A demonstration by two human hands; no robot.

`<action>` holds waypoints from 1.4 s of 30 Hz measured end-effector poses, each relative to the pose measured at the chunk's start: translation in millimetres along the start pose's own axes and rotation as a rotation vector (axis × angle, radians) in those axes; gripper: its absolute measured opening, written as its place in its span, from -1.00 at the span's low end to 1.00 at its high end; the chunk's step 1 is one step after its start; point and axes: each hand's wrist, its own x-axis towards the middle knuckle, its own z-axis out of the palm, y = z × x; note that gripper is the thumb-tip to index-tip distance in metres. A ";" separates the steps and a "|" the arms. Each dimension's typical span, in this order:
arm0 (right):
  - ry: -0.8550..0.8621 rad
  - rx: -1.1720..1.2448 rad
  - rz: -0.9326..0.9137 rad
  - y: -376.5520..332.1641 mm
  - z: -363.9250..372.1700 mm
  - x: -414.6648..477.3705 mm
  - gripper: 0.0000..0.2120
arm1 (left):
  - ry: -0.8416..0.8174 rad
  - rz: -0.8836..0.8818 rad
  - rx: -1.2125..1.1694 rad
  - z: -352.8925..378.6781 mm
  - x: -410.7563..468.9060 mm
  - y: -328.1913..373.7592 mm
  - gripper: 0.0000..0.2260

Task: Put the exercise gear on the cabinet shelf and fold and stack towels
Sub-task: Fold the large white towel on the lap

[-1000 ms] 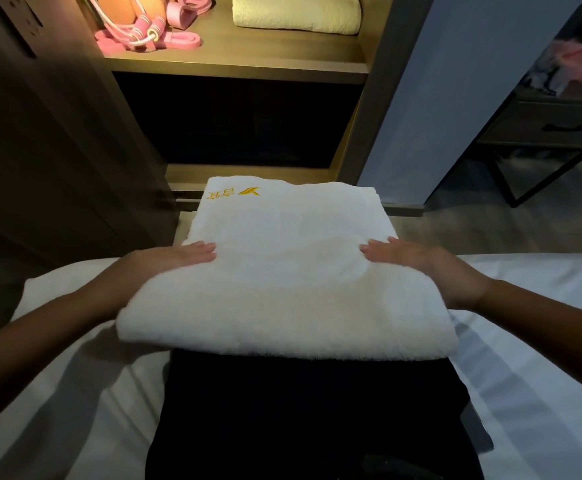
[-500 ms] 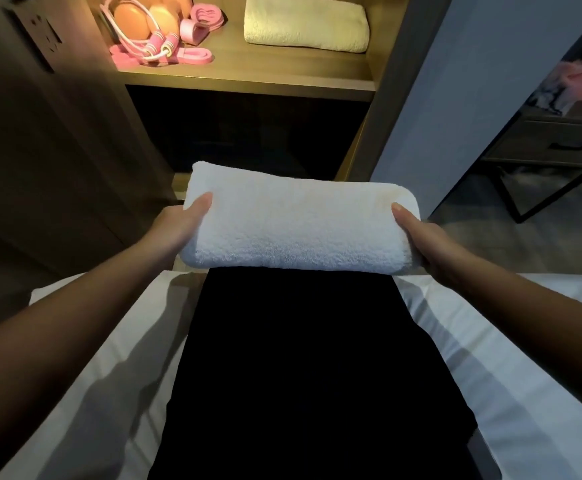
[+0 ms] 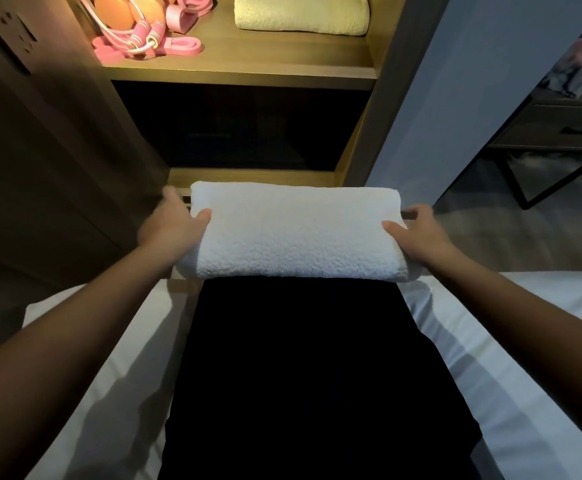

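Note:
A folded white towel (image 3: 296,233) is held up in front of the cabinet, above the edge of the bed. My left hand (image 3: 172,226) grips its left end and my right hand (image 3: 417,237) grips its right end, thumbs on top and fingers underneath. On the lit cabinet shelf (image 3: 241,69) lies a folded cream towel (image 3: 300,15) at the right. Pink exercise gear (image 3: 144,32), a skipping rope, bands and orange balls, lies at the shelf's left.
Below the lit shelf is a dark open compartment (image 3: 241,126). A black cloth (image 3: 310,375) runs down the white bed (image 3: 525,358) beneath my arms. A dark side table with a drawer (image 3: 566,129) stands at the right, past a grey wall panel (image 3: 456,98).
The towel went from lying flat on the black cloth under my palms to being folded and lifted. Both hands now carry it forward toward the cabinet.

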 end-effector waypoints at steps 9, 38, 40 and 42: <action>-0.193 -0.736 -0.749 -28.6 23.7 -32.8 -0.14 | -0.122 0.840 0.467 10.1 -14.6 13.5 -0.28; -0.378 -0.760 -0.736 -51.8 6.4 -17.5 -0.22 | -0.349 0.957 0.517 16.1 -22.8 31.0 -0.17; -0.285 -0.604 -0.737 -64.7 8.2 -9.2 -0.36 | -0.306 0.868 0.380 13.9 -21.6 43.2 -0.28; -0.277 -0.570 -0.701 -73.7 22.0 3.2 -0.43 | -0.215 0.773 0.345 19.8 -10.7 58.5 -0.40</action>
